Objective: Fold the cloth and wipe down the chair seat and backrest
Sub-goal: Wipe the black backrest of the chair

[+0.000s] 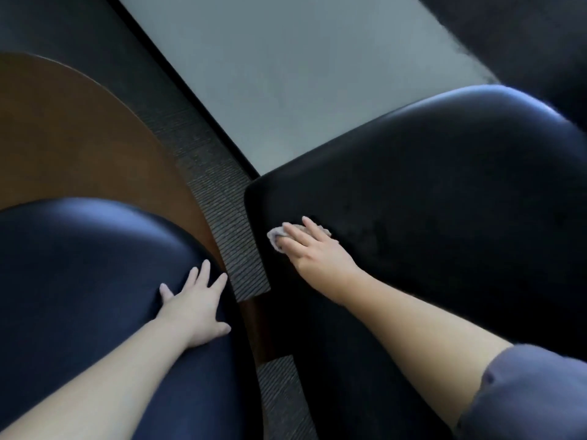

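Cloth (pixel 274 234) looks soft and bunch-prone, best pinned flat: the right hand (pixel 313 252) presses it, fingers straight, onto the chair seat (pixel 413 217); the left hand (pixel 193 309) lies spread and empty.

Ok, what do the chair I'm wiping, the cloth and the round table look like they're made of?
The chair looks like leather or vinyl: smooth, with a sheen along its rounded edge. The cloth under the right hand seems thin pale fabric, crumpled. The table looks like brown wood or veneer, matte.

An office-like lounge: carpet tiles (pixel 228 217), round wooden table (pixel 79 138), padded chairs (pixel 444 185).
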`<state>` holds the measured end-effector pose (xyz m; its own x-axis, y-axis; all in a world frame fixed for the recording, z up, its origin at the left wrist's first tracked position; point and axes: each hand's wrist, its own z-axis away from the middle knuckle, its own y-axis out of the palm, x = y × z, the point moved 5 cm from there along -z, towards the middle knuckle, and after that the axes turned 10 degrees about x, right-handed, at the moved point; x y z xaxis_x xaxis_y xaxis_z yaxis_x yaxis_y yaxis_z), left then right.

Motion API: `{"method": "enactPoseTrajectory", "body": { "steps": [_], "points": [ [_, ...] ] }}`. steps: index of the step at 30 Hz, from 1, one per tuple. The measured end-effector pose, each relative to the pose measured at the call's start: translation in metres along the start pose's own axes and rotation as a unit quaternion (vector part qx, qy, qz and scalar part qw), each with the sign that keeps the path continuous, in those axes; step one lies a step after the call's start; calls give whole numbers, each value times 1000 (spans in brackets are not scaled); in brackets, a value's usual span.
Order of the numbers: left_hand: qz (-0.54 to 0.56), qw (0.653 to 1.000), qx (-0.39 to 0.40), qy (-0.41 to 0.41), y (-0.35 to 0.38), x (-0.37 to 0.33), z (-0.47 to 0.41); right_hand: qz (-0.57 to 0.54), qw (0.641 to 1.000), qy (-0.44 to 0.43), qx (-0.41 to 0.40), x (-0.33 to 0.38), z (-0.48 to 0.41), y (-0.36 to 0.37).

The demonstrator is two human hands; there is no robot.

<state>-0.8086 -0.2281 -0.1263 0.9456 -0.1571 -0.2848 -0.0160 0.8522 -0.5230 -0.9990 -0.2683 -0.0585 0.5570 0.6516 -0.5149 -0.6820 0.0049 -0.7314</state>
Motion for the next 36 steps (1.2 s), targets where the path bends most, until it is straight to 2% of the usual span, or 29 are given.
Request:
{"method": "enactPoseTrajectory", "body": {
  "steps": [1,2,5,9,12,13,16,18,19,20,21,22,24,25,26,27,28,29,31,33,36],
  "points": [
    [12,1000,-15,19,-7,-6,5,-8,1000,0,-7,-11,9,-2],
    [23,999,-31,38,-15,-14,9,-21,998,31,-40,-33,13,-10],
    [64,990,-82,94,-46,-51,19,-55,986,141,-70,-96,44,-31],
    [63,980,-117,148,-81,-102,39,-24,993,68,-96,-108,90,-37],
    [69,975,-127,171,-100,-127,54,-76,976,172,-108,-154,102,-52],
    [78,973,-127,176,-106,-135,56,-74,977,175,-102,-156,105,-54],
    [122,970,-114,178,-118,-164,63,-37,993,64,-91,-130,123,-40],
    [194,957,-133,171,-126,-182,69,-125,983,63,-119,-135,141,-50],
    [249,942,-154,161,-130,-186,74,-233,957,91,-144,-145,149,-61],
    [307,922,-176,154,-134,-190,81,-371,904,130,-167,-157,157,-71],
    [365,899,-189,149,-136,-195,91,-511,824,173,-175,-166,168,-80],
    [417,876,-189,148,-138,-200,103,-631,727,210,-174,-169,179,-86],
    [501,835,-157,163,-142,-212,129,-790,535,245,-170,-167,195,-100],
    [533,818,-132,174,-145,-219,144,-838,456,246,-173,-165,202,-106],
    [556,803,-109,186,-149,-225,156,-866,398,248,-172,-164,207,-112],
    [566,796,-93,192,-151,-230,168,-885,357,242,-173,-163,213,-120],
    [561,800,-89,193,-154,-234,177,-897,329,240,-173,-161,219,-130],
    [548,809,-96,189,-157,-237,187,-901,317,242,-171,-158,225,-139],
    [528,821,-119,181,-164,-240,205,-894,323,259,-170,-153,238,-151],
    [527,821,-113,187,-167,-244,222,-882,336,277,-180,-150,249,-158],
    [499,840,-113,180,-174,-246,238,-871,346,303,-172,-150,263,-163]
  ]
}}
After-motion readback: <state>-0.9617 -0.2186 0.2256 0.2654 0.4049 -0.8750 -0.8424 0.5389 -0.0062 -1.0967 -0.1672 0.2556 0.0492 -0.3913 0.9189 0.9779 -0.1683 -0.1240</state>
